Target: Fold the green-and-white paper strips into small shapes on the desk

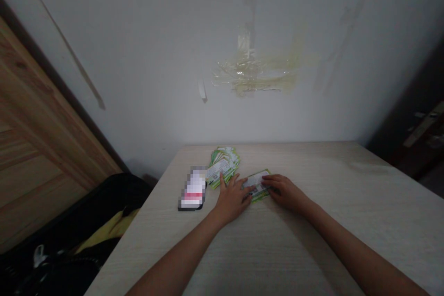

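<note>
A green-and-white printed card (255, 180) lies on the table, perhaps with others under it. My right hand (287, 193) is closed on its right edge, fingers over the top and thumb near the lower edge. At the card's left edge rests my left hand (233, 198), fingers spread, some tips touching the card. Its outer fingers reach toward a fanned pile of similar cards (224, 162), which lies just beyond it. The print is too small to read.
A phone (193, 189) with a lit, blurred screen lies left of the pile. The pale wood-grain table (329, 166) meets a grey wall (156, 55) with peeling clear tape (256, 71). Dark and yellow cloth (111, 229) sits beyond the left edge, near a wooden panel (38, 138).
</note>
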Motion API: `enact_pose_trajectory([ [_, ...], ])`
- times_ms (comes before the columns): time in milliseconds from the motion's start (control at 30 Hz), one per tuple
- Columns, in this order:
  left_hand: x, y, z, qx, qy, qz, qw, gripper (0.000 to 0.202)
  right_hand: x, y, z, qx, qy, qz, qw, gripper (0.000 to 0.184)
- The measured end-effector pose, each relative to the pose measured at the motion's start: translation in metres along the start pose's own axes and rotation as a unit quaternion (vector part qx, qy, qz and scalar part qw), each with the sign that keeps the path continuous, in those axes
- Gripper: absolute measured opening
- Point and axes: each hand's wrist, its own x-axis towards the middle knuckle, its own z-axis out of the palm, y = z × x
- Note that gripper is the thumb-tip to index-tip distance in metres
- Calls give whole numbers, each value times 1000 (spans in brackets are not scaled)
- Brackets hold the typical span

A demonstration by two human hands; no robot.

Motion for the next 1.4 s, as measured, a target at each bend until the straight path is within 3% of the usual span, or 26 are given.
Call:
enact_pose_trajectory([
  [133,0,1,0,-12,3,1,1000,40,0,-7,-8,-15,-11,-2,1000,36],
  [367,1,-1,-1,-31,2,4,1000,44,-3,-11,-16,26,-46,-16,998,45],
  [700,0,-4,2,-33,0,3,999,35,-3,-7,-15,62,-50,-16,997,46],
  [933,1,-4,-2,-46,-12,9,999,46,-3,-8,-16,64,-51,-19,996,43],
  [1400,3,-5,2,-60,21,1,998,28,-1,-6,-13,89,-26,-25,995,24],
])
